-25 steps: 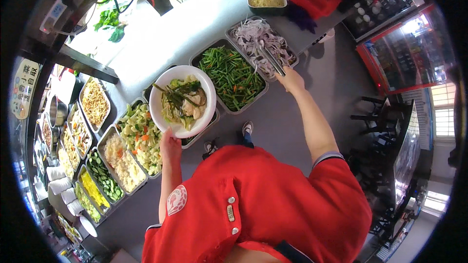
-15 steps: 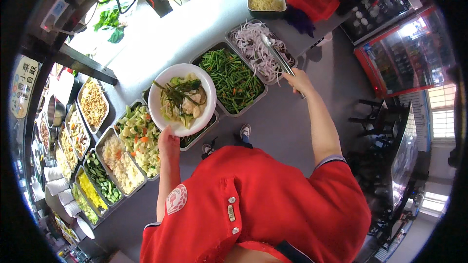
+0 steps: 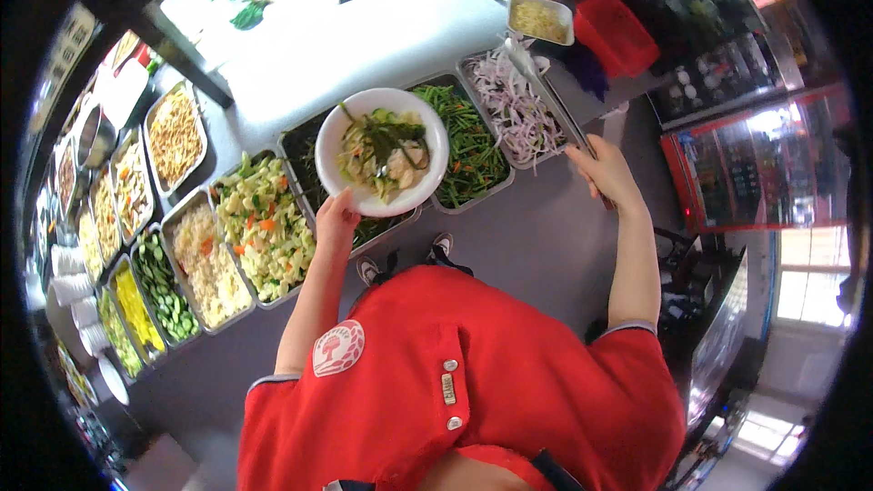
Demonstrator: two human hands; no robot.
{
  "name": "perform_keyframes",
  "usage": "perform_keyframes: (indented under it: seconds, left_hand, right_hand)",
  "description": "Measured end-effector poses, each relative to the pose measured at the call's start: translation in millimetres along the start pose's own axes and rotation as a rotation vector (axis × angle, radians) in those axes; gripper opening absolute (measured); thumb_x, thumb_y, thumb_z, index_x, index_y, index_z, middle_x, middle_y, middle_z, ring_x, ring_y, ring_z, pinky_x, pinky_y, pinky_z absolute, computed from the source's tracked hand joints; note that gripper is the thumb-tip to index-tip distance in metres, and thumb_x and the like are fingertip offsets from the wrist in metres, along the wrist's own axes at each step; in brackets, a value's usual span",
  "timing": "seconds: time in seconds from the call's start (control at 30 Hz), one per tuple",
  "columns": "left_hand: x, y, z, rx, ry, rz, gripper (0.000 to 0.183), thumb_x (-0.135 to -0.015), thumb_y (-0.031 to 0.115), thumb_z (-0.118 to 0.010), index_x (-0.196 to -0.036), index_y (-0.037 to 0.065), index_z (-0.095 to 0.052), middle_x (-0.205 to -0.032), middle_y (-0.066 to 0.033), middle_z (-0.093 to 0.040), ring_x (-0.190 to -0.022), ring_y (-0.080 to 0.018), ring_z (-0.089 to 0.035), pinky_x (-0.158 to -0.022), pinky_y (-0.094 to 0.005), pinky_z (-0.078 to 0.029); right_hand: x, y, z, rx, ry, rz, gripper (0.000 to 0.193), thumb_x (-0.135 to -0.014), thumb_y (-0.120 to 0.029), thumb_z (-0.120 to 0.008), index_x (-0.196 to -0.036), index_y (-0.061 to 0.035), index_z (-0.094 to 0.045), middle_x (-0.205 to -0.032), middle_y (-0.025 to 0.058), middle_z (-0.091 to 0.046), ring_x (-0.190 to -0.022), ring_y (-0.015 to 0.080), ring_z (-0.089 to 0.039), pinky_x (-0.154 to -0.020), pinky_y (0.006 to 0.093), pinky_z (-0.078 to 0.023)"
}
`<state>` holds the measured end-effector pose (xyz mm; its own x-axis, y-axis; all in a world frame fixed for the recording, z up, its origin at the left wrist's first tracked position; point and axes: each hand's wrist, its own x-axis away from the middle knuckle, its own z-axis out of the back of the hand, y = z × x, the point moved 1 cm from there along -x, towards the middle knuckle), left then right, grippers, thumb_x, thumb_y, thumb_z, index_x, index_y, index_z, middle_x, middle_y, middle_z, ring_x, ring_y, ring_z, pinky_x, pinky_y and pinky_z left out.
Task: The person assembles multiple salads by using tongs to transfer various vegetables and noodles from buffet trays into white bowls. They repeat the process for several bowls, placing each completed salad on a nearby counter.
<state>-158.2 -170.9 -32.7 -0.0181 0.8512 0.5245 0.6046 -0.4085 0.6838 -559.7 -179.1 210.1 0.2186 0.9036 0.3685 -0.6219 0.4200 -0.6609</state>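
My left hand (image 3: 335,218) grips the near rim of a round white bowl (image 3: 350,132), thumb over the edge and fingers curled beneath, so the hand is closed on it; the bowl holds a heap of dark green leafy vegetables and pale pieces, and it hangs above the row of trays, covering part of a rectangular steel tray of dark greens (image 3: 300,150); my right hand (image 3: 605,175) is wrapped shut around the handle end of long metal tongs (image 3: 546,91), which slant up and away from me, their tips over the rectangular steel tray of sliced purple-and-white onion (image 3: 518,114); I cannot tell whether the tips touch the onion or carry any of it; between that tray and the bowl sits a rectangular steel tray of green beans (image 3: 468,141); to the left of the bowl I see a steel tray of chopped pale cabbage with orange flecks (image 3: 264,223), then one of pale shredded food (image 3: 207,264), then sliced cucumber (image 3: 164,286); beyond the onion tray stands a small steel tub of pale yellow shreds (image 3: 538,20) beside a red plastic box (image 3: 617,35); the grey surface (image 3: 536,227) carries all of these trays; my red shirt (image 3: 473,391) fills the lower view.
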Motion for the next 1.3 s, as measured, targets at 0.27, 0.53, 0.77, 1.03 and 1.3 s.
perform_keyframes:
  seconds: [0.27, 0.53, 0.77, 1.03, 1.3]
  left_hand:
    - [5, 11, -26, -0.061, -0.031, -0.005, 0.020, -0.089, 0.025, -0.065, -0.093, 0.005, -0.063, -0.071, 0.0025, -0.055, -0.060, -0.0068, -0.048, -0.055, -0.0205, -0.041]
    - [9, 15, -13, -0.006, -0.027, -0.004, 0.019, -0.089, 0.024, -0.065, -0.098, 0.007, -0.065, -0.079, 0.0019, -0.064, -0.062, -0.0058, -0.055, -0.055, -0.0190, -0.043]
    - [13, 17, -6, 0.011, 0.036, -0.027, 0.020, -0.089, 0.024, -0.064, -0.100, 0.007, -0.064, -0.077, 0.0030, -0.061, -0.064, -0.0049, -0.053, -0.057, -0.0200, -0.042]
    - [-3, -2, 36, -0.076, -0.082, -0.209, 0.021, -0.097, 0.010, -0.049, -0.105, -0.005, -0.062, -0.094, -0.0078, -0.063, -0.086, -0.0144, -0.059, -0.073, -0.0267, -0.048]
    - [15, 12, 68, 0.251, 0.019, -0.067, 0.034, -0.090, 0.018, -0.060, -0.118, -0.001, -0.054, -0.117, -0.0114, -0.060, -0.105, -0.0225, -0.059, -0.094, -0.0367, -0.045]
  right_hand:
    - [23, -58, -65, 0.038, -0.415, 0.055, 0.030, -0.089, -0.032, -0.066, -0.089, -0.0038, -0.057, -0.060, -0.0010, -0.050, -0.040, 0.0066, -0.045, -0.037, 0.0238, -0.036]
    - [6, -70, -108, 0.256, -0.390, 0.085, 0.036, -0.085, -0.041, -0.067, -0.093, -0.0059, -0.059, -0.059, 0.0008, -0.052, -0.040, 0.0101, -0.051, -0.038, 0.0272, -0.039]
    - [12, -64, -104, 0.622, -0.036, 0.361, 0.039, -0.077, -0.042, -0.073, -0.096, -0.0107, -0.061, -0.067, 0.0054, -0.060, -0.063, 0.0243, -0.063, -0.059, 0.0364, -0.048]
    - [22, -40, -79, 0.021, -0.110, 0.115, 0.055, -0.079, -0.046, -0.073, -0.105, 0.0002, -0.056, -0.067, 0.0025, -0.054, -0.047, 0.0110, -0.052, -0.042, 0.0281, -0.041]
    - [23, 54, -99, 0.340, -0.124, -0.318, 0.071, -0.070, -0.056, -0.074, -0.107, 0.0021, -0.056, -0.083, 0.0120, -0.066, -0.050, 0.0177, -0.062, -0.049, 0.0298, -0.049]
